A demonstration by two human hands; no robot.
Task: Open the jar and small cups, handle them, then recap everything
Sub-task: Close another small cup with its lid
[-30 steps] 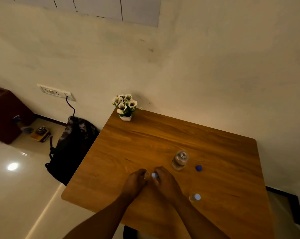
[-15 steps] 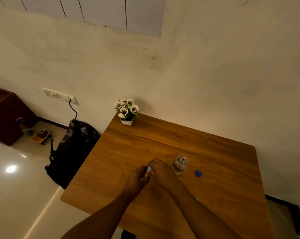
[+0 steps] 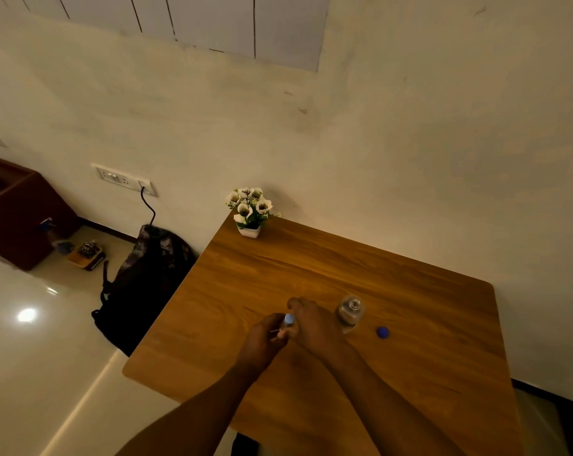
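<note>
Small cup (image 3: 288,320) with a pale blue cap, count one in view, held above the table (image 3: 426,340) between both hands, near the middle of its front half. Left hand (image 3: 262,339): fingers curled around the cup's lower part, gripping it. Right hand (image 3: 314,327): fingers bent over the cup from the right side, touching its cap end; whether they pinch the cap or only rest on it cannot be told, as the hand hides the contact. Both forearms reach in from the lower edge of the view and meet at the cup.

Glass jar (image 3: 349,312), count one, clear, stands upright on the table just right of the right hand, apart from it. Its top looks uncapped, though the detail is small.

Loose blue cap (image 3: 382,332), count one, lies flat on the table to the right of the jar, not touching it.

Potted flowers (image 3: 250,210), count one, white pot, at the far left corner of the table against the wall.

On the floor left of the table: one dark backpack (image 3: 147,284), leaning at the wall under a socket strip (image 3: 124,179) with one black cable plugged in.
</note>
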